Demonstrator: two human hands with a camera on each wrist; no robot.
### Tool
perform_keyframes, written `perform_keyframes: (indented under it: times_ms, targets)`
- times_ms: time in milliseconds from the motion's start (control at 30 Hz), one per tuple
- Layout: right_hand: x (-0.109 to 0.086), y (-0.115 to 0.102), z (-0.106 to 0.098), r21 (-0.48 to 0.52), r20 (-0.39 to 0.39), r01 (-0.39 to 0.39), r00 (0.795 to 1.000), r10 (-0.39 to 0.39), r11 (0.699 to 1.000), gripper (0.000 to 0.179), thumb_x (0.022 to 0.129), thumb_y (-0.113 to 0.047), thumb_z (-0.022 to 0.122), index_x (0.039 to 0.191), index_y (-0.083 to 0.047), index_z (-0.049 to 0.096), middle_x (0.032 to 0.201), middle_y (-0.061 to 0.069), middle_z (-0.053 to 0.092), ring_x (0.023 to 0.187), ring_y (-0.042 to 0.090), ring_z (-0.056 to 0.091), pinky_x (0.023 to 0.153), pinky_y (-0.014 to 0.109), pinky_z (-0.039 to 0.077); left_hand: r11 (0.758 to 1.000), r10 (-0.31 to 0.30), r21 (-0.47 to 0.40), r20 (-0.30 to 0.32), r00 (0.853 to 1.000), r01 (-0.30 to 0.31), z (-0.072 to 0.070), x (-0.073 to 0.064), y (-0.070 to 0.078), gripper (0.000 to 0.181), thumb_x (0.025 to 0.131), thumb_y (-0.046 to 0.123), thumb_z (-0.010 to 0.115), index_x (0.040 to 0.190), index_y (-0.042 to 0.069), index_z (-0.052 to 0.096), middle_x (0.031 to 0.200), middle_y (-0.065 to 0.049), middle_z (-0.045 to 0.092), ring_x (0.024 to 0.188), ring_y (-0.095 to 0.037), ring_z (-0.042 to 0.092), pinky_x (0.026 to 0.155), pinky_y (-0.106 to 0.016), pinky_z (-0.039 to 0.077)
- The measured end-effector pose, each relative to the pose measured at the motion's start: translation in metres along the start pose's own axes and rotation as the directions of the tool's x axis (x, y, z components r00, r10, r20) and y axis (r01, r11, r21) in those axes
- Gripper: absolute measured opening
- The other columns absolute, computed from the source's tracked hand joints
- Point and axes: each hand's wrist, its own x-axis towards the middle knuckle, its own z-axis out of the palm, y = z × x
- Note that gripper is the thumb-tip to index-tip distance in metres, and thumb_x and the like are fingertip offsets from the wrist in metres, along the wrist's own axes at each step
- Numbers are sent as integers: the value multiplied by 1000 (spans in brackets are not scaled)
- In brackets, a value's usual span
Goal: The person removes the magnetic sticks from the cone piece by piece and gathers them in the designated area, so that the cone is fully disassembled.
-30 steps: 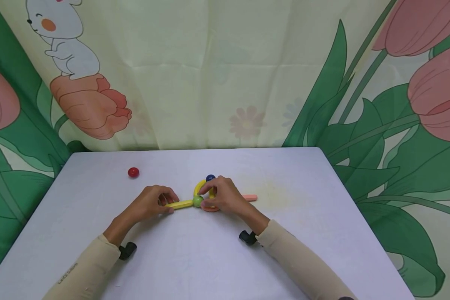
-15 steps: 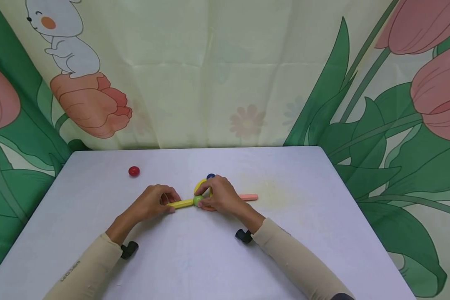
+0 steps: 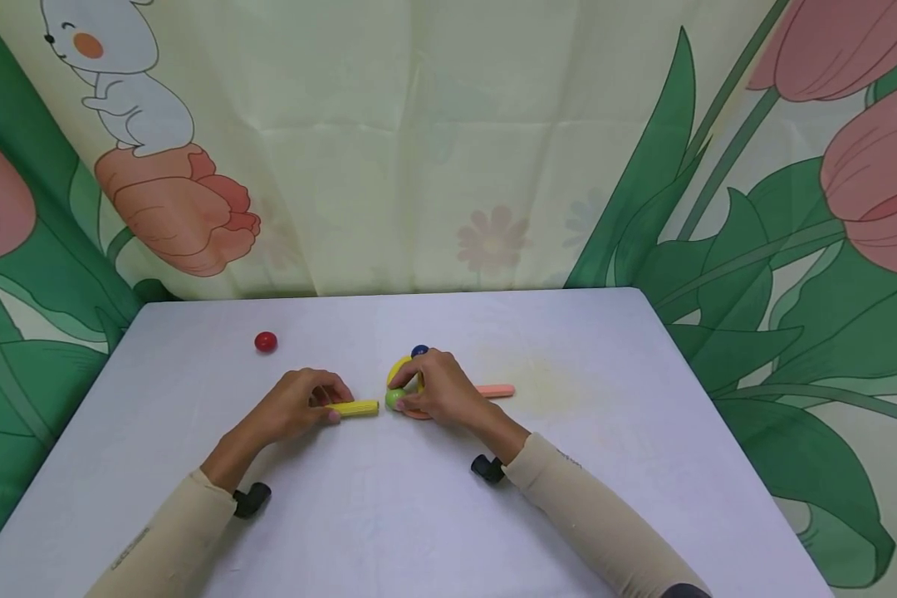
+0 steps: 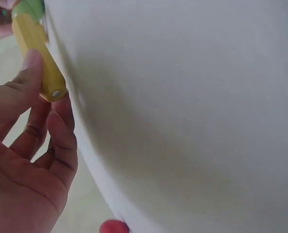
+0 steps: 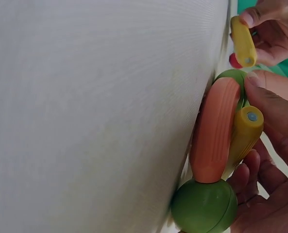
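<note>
My left hand (image 3: 302, 403) pinches a straight yellow magnetic rod (image 3: 357, 409) between thumb and fingers; a metal tip shows at its end in the left wrist view. A small gap parts the rod from a light green ball (image 3: 394, 400). That ball is pinched by my right hand (image 3: 444, 389), and it belongs to a joined piece. A curved yellow rod (image 3: 396, 371) rises from it toward a dark blue ball (image 3: 419, 351). In the right wrist view, an orange curved rod (image 5: 215, 131) links it to a second green ball (image 5: 204, 206). My right hand hides part of the piece.
A red ball (image 3: 266, 342) lies alone at the back left of the white table (image 3: 374, 515). From behind my right hand a straight salmon-pink rod (image 3: 496, 390) sticks out to the right. A printed curtain (image 3: 344, 166) hangs behind the table's far edge.
The straight yellow rod, touching the green ball before, has come away from it and shifted slightly left with my left hand. My right hand keeps its grip, having edged slightly left earlier.
</note>
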Motion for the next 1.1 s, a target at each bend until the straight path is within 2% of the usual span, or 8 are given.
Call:
perform_keyframes:
  times_ms: [200,500,767,1100]
  targets:
    - [1,1,1,13,2,-17,1000,17,1000,22,80,-14,94,100,-20,85,92,-13,81,108,14,65,103,37,48,999,-39,5,-30,999,39,-13,-15,-4,24,84,3,88,101,18,80,96,3,73,90,-16,62,79,-28,52]
    - [0,1,1,14,-4,-33,999,33,999,23,80,-16,95,99,-22,85,92,-15,80,109,16,62,103,37,47,993,-108,33,-92,990,112,-32,-41,-17,25,85,6,88,104,18,79,99,1,72,93,-19,62,76,-27,50]
    - [0,2,0,17,-2,-20,1000,20,1000,23,80,-15,94,100,-21,85,92,-14,80,110,17,63,103,38,47,985,-146,66,-139,980,156,-46,-62,-34,24,86,6,87,106,15,78,102,-1,73,97,-22,63,77,-23,52]
    - [0,1,1,9,0,-24,1000,24,1000,23,81,-14,94,101,-21,85,92,-14,81,109,18,63,102,37,47,975,-189,91,-147,971,203,-61,-85,-59,25,86,6,87,108,12,78,105,-6,73,98,-25,62,73,-20,51]
